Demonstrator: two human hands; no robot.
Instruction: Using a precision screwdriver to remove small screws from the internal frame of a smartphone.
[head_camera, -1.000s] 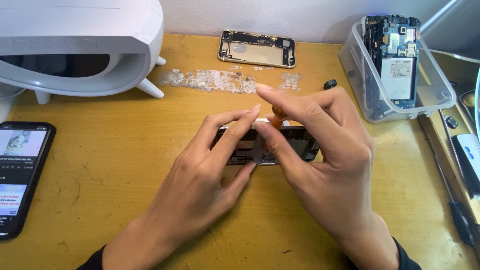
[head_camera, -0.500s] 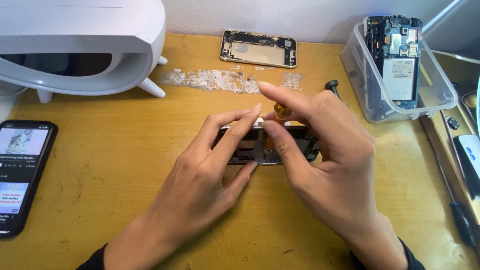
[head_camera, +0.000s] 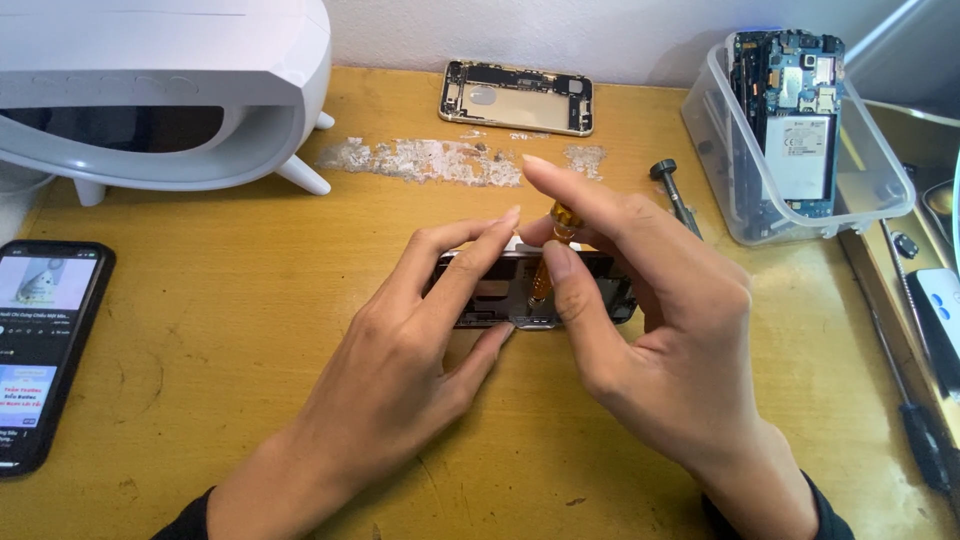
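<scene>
An opened dark phone body (head_camera: 500, 295) lies on the wooden table (head_camera: 250, 300), mostly hidden under both hands. My left hand (head_camera: 400, 350) grips its near and far edges, index finger stretched over the top edge. My right hand (head_camera: 650, 340) pinches a small orange-handled screwdriver (head_camera: 548, 262) upright between thumb and fingers, its tip down on the phone's middle. The index finger sticks out straight above the handle.
A gold phone shell (head_camera: 517, 97) lies at the back beside scraped residue (head_camera: 430, 160). A clear plastic bin (head_camera: 880, 190) holds an opened phone (head_camera: 795, 120) at right. Another screwdriver (head_camera: 675, 192) lies by it. A lit phone (head_camera: 40, 340) rests at left under a white appliance (head_camera: 160, 90).
The orange screwdriver handle has come into sight between my right fingers, which have shifted around it. My left hand keeps the same hold on the phone.
</scene>
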